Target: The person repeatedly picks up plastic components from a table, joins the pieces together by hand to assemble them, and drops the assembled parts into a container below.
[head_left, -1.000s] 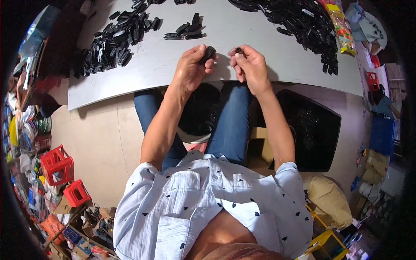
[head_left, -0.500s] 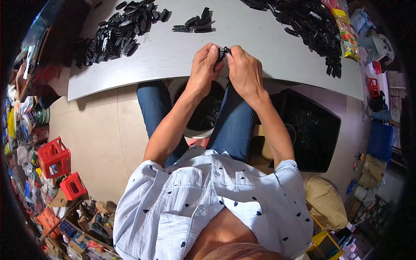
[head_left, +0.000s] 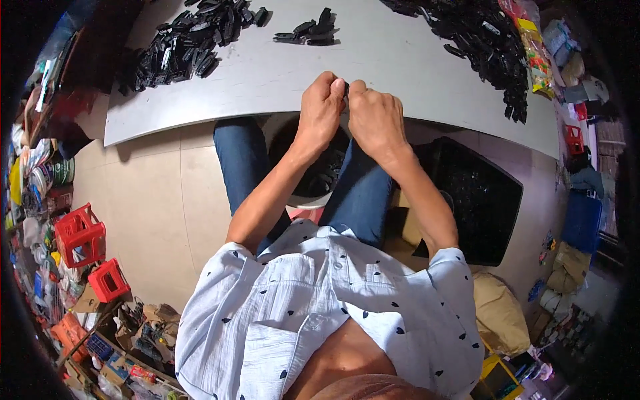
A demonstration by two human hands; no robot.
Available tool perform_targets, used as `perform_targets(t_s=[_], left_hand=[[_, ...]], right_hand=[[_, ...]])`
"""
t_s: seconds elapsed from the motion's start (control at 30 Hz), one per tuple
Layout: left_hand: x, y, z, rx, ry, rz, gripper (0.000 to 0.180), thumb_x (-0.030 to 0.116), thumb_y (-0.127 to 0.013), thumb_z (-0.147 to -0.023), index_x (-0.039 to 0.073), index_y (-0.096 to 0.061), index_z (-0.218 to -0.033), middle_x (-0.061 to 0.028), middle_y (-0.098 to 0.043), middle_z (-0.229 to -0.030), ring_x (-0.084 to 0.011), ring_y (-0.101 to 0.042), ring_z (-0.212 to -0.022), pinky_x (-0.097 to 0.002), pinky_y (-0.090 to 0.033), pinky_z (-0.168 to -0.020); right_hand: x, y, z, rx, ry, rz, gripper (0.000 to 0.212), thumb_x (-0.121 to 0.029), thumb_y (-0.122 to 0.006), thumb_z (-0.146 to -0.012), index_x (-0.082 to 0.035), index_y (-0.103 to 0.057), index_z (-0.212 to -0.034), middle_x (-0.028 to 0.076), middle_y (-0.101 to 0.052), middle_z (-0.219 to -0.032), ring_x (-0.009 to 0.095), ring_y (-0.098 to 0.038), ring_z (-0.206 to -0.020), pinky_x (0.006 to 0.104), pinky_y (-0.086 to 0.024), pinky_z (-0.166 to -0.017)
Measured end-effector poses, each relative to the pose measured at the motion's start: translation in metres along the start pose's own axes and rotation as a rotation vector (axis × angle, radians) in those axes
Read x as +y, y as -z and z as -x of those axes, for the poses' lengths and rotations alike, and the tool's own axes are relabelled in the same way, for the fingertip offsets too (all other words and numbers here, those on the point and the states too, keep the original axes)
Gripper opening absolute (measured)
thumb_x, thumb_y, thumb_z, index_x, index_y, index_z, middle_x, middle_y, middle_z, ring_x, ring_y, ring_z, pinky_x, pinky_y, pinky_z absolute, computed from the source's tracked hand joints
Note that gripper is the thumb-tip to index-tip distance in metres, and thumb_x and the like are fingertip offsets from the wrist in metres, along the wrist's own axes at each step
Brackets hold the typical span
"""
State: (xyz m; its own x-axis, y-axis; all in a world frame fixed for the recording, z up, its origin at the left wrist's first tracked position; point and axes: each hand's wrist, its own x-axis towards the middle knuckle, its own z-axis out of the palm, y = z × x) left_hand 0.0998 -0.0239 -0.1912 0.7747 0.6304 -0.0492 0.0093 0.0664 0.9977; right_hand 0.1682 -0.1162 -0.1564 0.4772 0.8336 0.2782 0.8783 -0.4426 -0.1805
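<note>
My left hand (head_left: pixel 322 110) and my right hand (head_left: pixel 377 121) meet above the table's near edge, both closed. Between their fingertips sits a small black plastic part (head_left: pixel 346 89), mostly covered by the fingers. Beyond my hands, a small cluster of black parts (head_left: pixel 313 29) lies on the white table (head_left: pixel 280 80). Larger heaps of similar long black pieces spread at the far left (head_left: pixel 180 53) and the far right (head_left: pixel 483 40).
A round bin (head_left: pixel 320 199) with black parts in it stands between my knees. Under the table at right is a large black tray (head_left: pixel 480 200). A colourful plastic packet (head_left: pixel 535 57) lies by the right heap. Red stools (head_left: pixel 80 235) stand on the left floor.
My fingers have closed further round the black part, which now shows less. My right hand has turned so its knuckles face up. The view has shifted slightly.
</note>
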Motion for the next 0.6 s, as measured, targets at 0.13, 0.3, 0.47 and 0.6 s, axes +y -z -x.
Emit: perform_targets(t_s=[0.13, 0.3, 0.47, 0.6], left_hand=[[-0.004, 0.007, -0.005, -0.011, -0.05, 0.023, 0.024, 0.015, -0.047, -0.093, 0.0, -0.047, -0.073, -0.0021, -0.043, -0.058, -0.009, -0.04, -0.055, -0.0287, -0.036, -0.048], [0.009, 0.02, -0.015, -0.092, -0.241, 0.409, 0.022, 0.023, -0.055, -0.092, 0.006, -0.061, -0.104, 0.0002, -0.061, -0.092, -0.01, -0.053, -0.09, -0.0243, -0.04, -0.081], [0.023, 0.029, 0.002, -0.34, -0.088, 0.602, 0.03, 0.029, -0.057, -0.09, 0.004, -0.06, -0.105, -0.007, -0.058, -0.111, -0.0147, -0.054, -0.1, -0.0291, -0.049, -0.083], [0.018, 0.035, 0.007, -0.31, -0.089, 0.557, 0.028, 0.027, -0.057, -0.091, 0.002, -0.06, -0.103, -0.0046, -0.059, -0.081, -0.0129, -0.059, -0.064, -0.0228, -0.049, -0.048]], right_hand=[[-0.002, -0.002, 0.001, 0.0, 0.01, -0.114, 0.015, -0.013, -0.057, -0.081, 0.001, -0.05, -0.08, 0.022, -0.061, -0.067, 0.035, -0.065, -0.064, 0.0416, -0.052, -0.056], [0.015, 0.008, -0.002, -0.122, -0.091, -1.431, 0.05, -0.04, -0.062, -0.086, -0.002, -0.049, -0.116, 0.0, -0.055, -0.077, 0.01, -0.054, -0.068, 0.0237, -0.047, -0.056], [0.002, -0.02, -0.003, -0.126, -0.072, -1.508, 0.039, -0.032, -0.067, -0.083, -0.003, -0.057, -0.107, -0.003, -0.056, -0.076, 0.007, -0.054, -0.066, 0.0198, -0.046, -0.054], [0.004, -0.023, 0.005, -0.272, -0.048, -1.636, 0.033, -0.031, -0.067, -0.084, -0.003, -0.061, -0.099, 0.001, -0.058, -0.074, 0.008, -0.056, -0.061, 0.0194, -0.047, -0.049]])
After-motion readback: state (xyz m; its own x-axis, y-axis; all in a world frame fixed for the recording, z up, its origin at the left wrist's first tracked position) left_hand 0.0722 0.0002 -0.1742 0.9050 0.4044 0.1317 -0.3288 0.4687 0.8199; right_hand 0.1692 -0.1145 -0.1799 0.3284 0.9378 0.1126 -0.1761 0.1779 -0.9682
